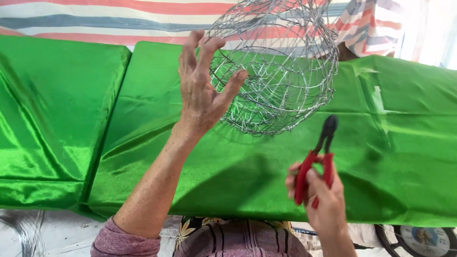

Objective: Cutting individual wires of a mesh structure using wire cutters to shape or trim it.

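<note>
A round basket of woven silver wire [281,71] is held up above the green cloth, tilted so its open rim faces me. My left hand [202,90] is raised against its left rim, fingers hooked on the wire and the thumb pressed on the side. Lower right, my right hand [321,200] grips a pair of pliers [318,159] with red handles and black jaws. The jaws point up toward the basket's underside but stay apart from it.
Shiny green cloth [143,157] covers the table and a second surface at the left [47,119]. A striped sheet [119,19] hangs behind. Loose wire [21,228] lies at the bottom left, and a round dial object [421,238] sits at the bottom right.
</note>
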